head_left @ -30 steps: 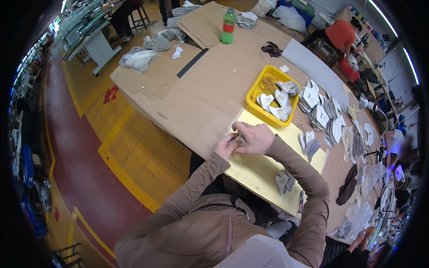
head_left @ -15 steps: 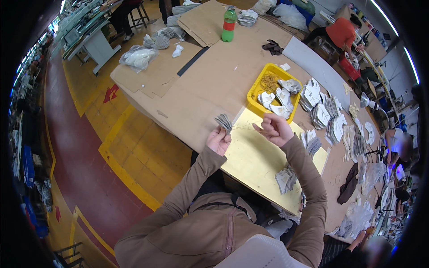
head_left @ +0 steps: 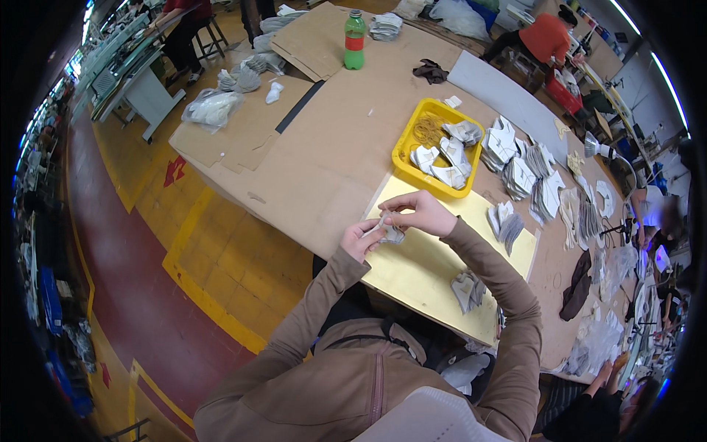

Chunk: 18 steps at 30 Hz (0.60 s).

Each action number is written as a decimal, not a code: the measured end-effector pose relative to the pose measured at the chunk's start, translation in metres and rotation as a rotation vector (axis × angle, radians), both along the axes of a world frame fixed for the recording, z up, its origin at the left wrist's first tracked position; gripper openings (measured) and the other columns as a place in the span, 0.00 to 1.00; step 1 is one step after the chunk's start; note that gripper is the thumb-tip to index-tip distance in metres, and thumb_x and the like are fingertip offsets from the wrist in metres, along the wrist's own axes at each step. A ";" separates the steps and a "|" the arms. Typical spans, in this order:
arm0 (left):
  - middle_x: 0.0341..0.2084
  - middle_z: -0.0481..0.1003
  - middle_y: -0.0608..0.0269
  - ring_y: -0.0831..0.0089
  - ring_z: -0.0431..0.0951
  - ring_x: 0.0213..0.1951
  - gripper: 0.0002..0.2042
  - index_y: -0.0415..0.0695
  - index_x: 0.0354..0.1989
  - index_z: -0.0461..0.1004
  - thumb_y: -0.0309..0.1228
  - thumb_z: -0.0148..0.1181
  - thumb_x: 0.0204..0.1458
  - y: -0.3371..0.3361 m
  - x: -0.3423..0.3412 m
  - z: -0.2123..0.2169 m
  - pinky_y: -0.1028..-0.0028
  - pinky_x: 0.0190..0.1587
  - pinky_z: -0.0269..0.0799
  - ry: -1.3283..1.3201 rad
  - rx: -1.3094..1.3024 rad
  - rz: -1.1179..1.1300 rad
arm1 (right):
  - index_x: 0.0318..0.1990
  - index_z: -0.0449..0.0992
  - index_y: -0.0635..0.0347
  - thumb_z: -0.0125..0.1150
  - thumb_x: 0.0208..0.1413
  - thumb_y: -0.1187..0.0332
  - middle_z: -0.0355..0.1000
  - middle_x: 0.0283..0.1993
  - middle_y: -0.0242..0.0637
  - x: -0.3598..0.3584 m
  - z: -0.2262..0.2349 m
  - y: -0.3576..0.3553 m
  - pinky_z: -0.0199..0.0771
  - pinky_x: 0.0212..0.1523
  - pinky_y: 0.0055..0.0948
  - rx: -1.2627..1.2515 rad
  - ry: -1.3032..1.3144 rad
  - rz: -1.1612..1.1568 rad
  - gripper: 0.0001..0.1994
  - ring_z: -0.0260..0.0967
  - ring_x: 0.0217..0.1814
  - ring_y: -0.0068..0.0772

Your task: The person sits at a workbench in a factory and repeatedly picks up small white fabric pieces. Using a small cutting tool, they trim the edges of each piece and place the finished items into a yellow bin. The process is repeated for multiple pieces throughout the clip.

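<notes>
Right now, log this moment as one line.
left hand: holding grey-white bundle | right hand: at the same bundle | yellow tray: beyond hands, holds tan bands, pale pieces | green bottle: upright, farther back

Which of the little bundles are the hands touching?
The small bundle held in the left hand, with the right hand at it too. The bundles on the yellow board and in the tray are untouched.

no readable wording, red label (head_left: 354, 44) on green bottle (head_left: 354, 57), red arrow-like mark (head_left: 174, 171) on yellow floor (head_left: 228, 254)
</notes>
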<state>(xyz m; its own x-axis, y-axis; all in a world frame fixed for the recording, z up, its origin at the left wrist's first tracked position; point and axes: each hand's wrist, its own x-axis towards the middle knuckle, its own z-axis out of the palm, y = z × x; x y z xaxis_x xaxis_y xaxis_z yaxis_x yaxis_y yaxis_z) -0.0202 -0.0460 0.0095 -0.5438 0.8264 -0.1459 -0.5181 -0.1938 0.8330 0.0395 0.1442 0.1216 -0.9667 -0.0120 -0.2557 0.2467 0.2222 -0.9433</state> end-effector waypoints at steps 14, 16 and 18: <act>0.42 0.75 0.55 0.79 0.73 0.36 0.20 0.41 0.61 0.60 0.22 0.51 0.60 0.011 0.001 0.000 0.80 0.44 0.67 -0.084 0.213 0.177 | 0.41 0.81 0.69 0.63 0.54 0.66 0.78 0.27 0.40 -0.039 0.005 0.069 0.74 0.31 0.25 0.422 0.293 -0.388 0.13 0.74 0.27 0.24; 0.42 0.74 0.54 0.78 0.73 0.38 0.18 0.38 0.59 0.62 0.21 0.51 0.59 0.011 -0.004 -0.007 0.80 0.44 0.68 -0.083 0.204 0.142 | 0.42 0.81 0.68 0.61 0.55 0.68 0.78 0.28 0.40 -0.051 0.000 0.094 0.76 0.33 0.25 0.476 0.187 -0.506 0.12 0.74 0.26 0.24; 0.42 0.74 0.55 0.77 0.73 0.38 0.17 0.37 0.57 0.65 0.20 0.51 0.59 0.010 -0.007 -0.014 0.79 0.44 0.69 -0.078 0.228 0.114 | 0.46 0.80 0.67 0.62 0.54 0.67 0.79 0.32 0.41 -0.057 -0.008 0.114 0.77 0.35 0.25 0.407 0.088 -0.507 0.14 0.76 0.29 0.25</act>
